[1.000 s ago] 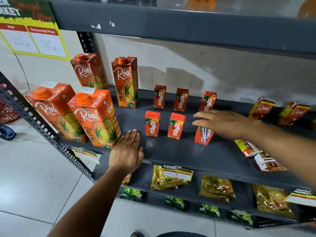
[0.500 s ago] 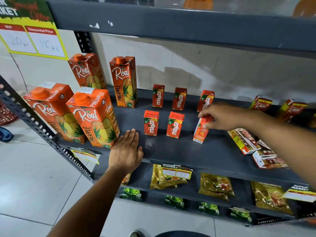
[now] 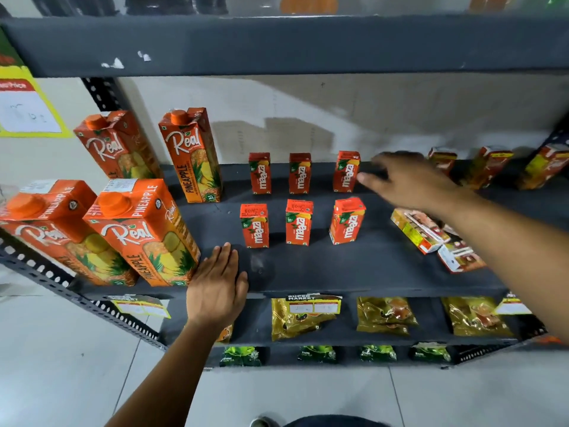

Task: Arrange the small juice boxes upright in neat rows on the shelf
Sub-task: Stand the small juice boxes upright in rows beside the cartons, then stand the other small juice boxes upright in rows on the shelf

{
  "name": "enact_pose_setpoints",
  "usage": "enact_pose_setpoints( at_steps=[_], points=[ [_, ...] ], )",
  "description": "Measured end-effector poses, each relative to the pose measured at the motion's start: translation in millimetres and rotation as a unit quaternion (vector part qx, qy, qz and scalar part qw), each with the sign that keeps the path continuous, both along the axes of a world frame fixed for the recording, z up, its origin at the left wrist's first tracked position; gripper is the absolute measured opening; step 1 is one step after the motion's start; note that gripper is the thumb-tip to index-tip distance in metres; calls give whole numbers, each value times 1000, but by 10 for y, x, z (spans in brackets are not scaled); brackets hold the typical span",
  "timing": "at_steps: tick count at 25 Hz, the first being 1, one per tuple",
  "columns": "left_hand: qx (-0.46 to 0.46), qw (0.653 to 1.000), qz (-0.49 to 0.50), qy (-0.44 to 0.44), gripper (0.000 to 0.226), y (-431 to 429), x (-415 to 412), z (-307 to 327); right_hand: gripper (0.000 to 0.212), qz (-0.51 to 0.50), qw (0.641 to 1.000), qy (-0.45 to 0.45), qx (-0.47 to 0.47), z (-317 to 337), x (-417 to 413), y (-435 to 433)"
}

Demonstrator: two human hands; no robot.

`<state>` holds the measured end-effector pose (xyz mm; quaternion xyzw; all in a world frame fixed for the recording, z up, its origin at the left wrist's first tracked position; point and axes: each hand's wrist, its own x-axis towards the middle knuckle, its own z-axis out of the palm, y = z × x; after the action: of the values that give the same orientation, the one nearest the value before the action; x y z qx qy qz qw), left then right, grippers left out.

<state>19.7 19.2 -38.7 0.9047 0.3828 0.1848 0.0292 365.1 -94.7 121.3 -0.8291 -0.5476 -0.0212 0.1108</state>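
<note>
Reaching with my right hand point(image 3: 409, 183), grip apart and empty; six Maaza boxes point(image 3: 298, 222) stand left of it, so next comes a fallen box point(image 3: 420, 231) just below.

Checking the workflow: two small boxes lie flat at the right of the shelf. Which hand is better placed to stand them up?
Probably the right hand: it hovers open just above the lying boxes. The left hand rests flat on the shelf edge, far across from them.
</note>
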Motion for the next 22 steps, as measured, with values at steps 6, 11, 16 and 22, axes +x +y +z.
enact_pose_setpoints(
  at_steps=[6, 11, 16, 22],
  points=[
    [19, 968, -166, -190, 45, -516, 572, 182, 40, -141, 984, 102, 38, -20, 792, -807],
    [3, 954, -263, -140, 46, -1376, 1697, 264, 38, -85, 984, 129, -89, -38, 1288, -1355],
    [-12, 996, -83, 5, 58, -1655, 2466, 86, 49, 64, 979, 45, -187, -353, 1475, -1632],
    [-35, 993, -26, 111, 67, -1626, 2553, 13, 57, 114, 971, 56, -203, -638, 1582, -1719]
  ],
)
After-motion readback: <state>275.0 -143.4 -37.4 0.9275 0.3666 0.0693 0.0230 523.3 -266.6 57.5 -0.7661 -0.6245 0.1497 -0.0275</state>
